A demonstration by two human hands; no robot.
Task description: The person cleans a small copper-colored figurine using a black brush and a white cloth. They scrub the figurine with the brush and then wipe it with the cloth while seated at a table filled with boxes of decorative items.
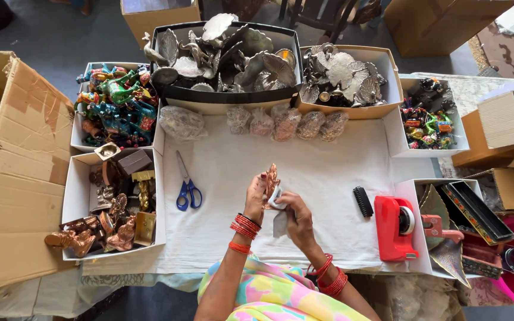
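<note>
White cloth (pixel 328 178): spread over the table.
Tape dispenser (pixel 395 227): red, at the cloth's right edge.
Scissors (pixel 187 185): blue-handled, on the cloth's left part.
Left hand (pixel 256 199): fingers clamped on a copper figurine (pixel 271 181), above the cloth's middle.
Right hand (pixel 295 215): fingers pinching a white wrapping (pixel 277 198) against the figurine.

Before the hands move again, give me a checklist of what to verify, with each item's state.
1. Left hand grips the copper figurine: ok.
2. Right hand holds the white piece against it: ok.
3. Figurine fully wrapped: not ok.
4. Blue scissors lie apart on the white cloth: ok.
5. Red tape dispenser has tape loaded: ok.
6. Figurine undamaged: cannot tell.
</note>
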